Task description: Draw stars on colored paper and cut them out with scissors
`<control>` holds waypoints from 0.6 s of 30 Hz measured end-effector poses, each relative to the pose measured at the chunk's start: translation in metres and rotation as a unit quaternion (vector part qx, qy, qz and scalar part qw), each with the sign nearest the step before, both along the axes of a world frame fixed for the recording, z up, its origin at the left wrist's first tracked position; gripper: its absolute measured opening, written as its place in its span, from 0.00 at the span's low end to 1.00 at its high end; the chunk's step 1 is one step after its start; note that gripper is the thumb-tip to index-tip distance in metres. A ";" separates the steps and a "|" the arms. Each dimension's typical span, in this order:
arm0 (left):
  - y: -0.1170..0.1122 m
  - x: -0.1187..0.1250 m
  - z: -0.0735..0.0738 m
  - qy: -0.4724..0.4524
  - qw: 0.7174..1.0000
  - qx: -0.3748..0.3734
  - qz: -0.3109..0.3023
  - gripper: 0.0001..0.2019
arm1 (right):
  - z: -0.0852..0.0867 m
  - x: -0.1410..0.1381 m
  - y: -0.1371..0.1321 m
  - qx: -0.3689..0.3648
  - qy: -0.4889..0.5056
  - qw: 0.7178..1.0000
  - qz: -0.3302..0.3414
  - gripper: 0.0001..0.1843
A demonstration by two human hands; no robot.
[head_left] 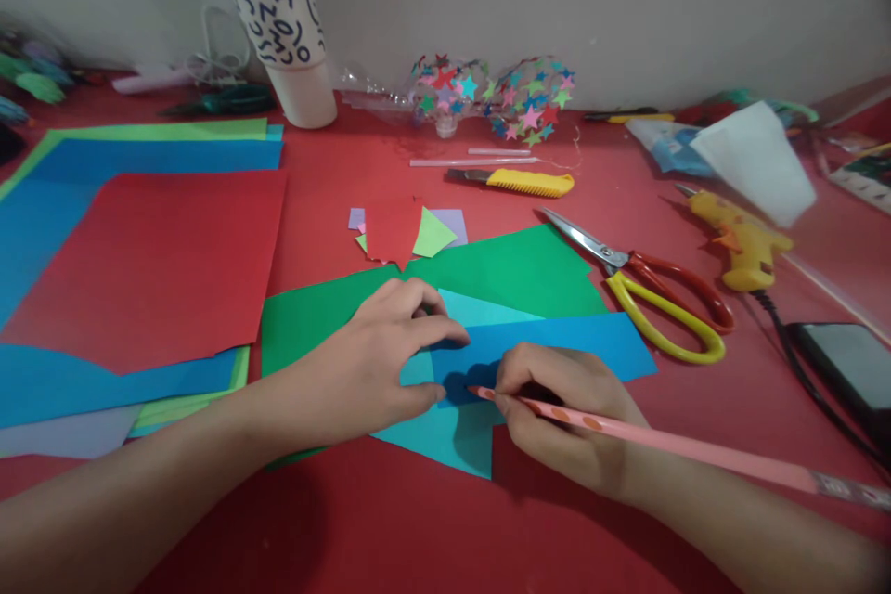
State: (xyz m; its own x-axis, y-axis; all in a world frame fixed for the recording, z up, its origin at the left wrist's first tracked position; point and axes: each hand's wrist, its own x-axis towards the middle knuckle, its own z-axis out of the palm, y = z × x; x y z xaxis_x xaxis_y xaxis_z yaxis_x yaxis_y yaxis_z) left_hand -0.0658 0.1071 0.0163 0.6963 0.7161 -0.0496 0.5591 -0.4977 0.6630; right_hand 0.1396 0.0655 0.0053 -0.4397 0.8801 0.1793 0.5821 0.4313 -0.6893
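Note:
My right hand [563, 399] grips a pink pencil [640, 432], its tip at the surface of a blue paper strip [577, 334]. My left hand [390, 353] rests over the strip's left end, fingers apart, thumb and fingertips by its edge. Beneath the strip is a light-blue paper piece [459, 445], and under that a green sheet [515, 269]. Just beyond the green sheet sits a small pile of cut scraps, with a red scrap [391, 227] on top. Scissors [647, 288] with one red and one yellow handle lie right of the sheets, blades parted.
Coloured sheets, topped by a red sheet [174, 269], spread at left. A yellow cutter [529, 182] lies behind the scraps. Farther back stand a white tumbler [292, 46] and star-covered clear balls [533, 102]. At right are a yellow glue gun [738, 237] and a dark phone-like device [849, 371].

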 end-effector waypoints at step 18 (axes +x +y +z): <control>0.000 0.001 0.002 -0.001 1.000 -0.007 0.002 0.19 | -0.006 0.003 -0.003 -0.003 0.002 0.999 0.051 0.09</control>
State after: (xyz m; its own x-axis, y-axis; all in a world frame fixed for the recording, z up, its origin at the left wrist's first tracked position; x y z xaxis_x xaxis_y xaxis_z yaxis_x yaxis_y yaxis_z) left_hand -0.0652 0.1075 0.0185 0.6941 0.7176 -0.0571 0.5589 -0.4872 0.6710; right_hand 0.1426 0.0630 -0.0004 -0.5272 0.8314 0.1757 0.5321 0.4842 -0.6945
